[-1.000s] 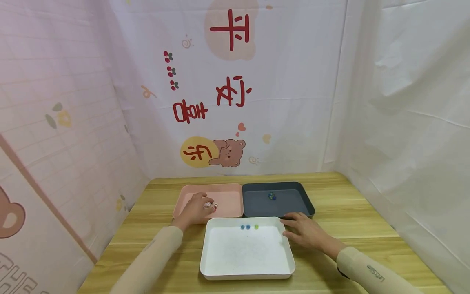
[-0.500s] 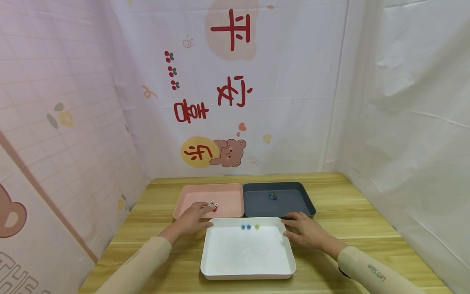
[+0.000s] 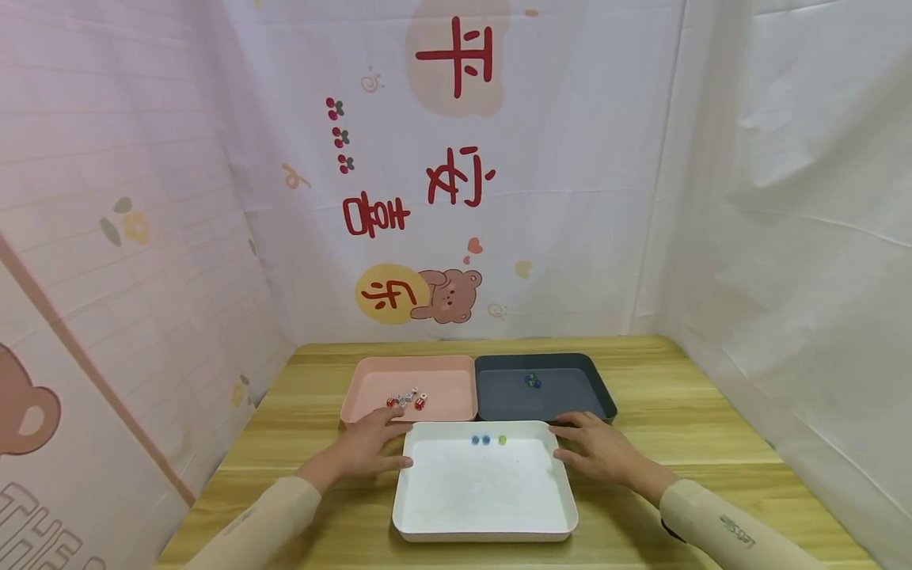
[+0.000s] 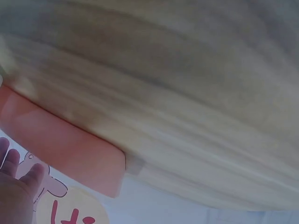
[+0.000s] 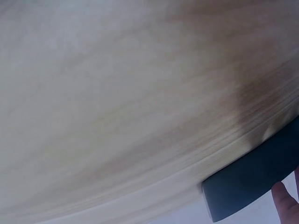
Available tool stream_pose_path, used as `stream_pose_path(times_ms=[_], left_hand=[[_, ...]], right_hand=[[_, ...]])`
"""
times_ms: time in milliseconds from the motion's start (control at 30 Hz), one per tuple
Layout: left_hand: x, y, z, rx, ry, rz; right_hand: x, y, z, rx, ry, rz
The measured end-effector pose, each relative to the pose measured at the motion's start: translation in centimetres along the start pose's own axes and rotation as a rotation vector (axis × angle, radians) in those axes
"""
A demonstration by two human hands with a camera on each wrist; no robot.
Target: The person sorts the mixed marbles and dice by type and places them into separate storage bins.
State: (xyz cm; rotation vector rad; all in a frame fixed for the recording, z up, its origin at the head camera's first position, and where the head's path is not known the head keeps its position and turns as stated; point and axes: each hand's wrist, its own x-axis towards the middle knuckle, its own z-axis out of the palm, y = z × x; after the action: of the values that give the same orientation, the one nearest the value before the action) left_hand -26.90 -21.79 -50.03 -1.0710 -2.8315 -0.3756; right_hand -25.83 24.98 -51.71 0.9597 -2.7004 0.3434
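Observation:
A white tray [image 3: 484, 495] lies between my hands, with two blue beads [image 3: 480, 440] and a yellow-green bead [image 3: 502, 440] near its far wall. My left hand [image 3: 363, 447] is at its left rim, fingers extended and thumb apart, holding nothing. At the far right corner, my right hand [image 3: 594, 450] rests its loosely spread fingers by the rim. Just beyond the left fingers, the pink tray [image 3: 449, 380] holds red-and-white dice [image 3: 420, 403] and small clear-looking pieces [image 3: 403, 400]. Blue and green beads [image 3: 533, 381] lie clustered in the dark grey tray [image 3: 577, 396].
The three trays stand close together on a wood-grain table [image 3: 684, 419]. A white printed cloth [image 3: 570, 198] hangs behind and along both sides. Pink tray wall [image 4: 65, 140] shows in the left wrist view, dark tray wall [image 5: 252, 177] in the right.
My left hand has drawn back from over the pink tray to the white tray's left rim, uncovering the dice. My right hand has stayed by its corner.

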Motion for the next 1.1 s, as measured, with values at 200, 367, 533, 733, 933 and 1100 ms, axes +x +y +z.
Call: stream_pose_path(times_ms=[200,367,533,733,933,1100], left_hand=[[-0.6,0.4,0.2,-0.005,0.008,0.012],[-0.8,0.5,0.5,0.046,0.035,0.059],[-1.0,0.7,0.6,0.064,0.052,0.072],[-1.1,0.7,0.6,0.057,0.061,0.068],[-1.3,0.6,0.7,0.035,0.071,0.056],[-1.3,0.5,0.8,0.019,0.066,0.039]], right_hand=[[-0.1,-0.2,-0.5,0.005,-0.014,0.006],[0.0,-0.4,-1.0,0.002,-0.034,0.017],[0.1,-0.5,-1.1,-0.005,-0.029,0.008],[0.8,-0.9,-0.7,-0.01,-0.014,-0.004],[2.5,-2.0,-0.5,-0.017,-0.035,-0.052],[3.7,-2.5,-0.2,-0.022,-0.058,-0.066]])
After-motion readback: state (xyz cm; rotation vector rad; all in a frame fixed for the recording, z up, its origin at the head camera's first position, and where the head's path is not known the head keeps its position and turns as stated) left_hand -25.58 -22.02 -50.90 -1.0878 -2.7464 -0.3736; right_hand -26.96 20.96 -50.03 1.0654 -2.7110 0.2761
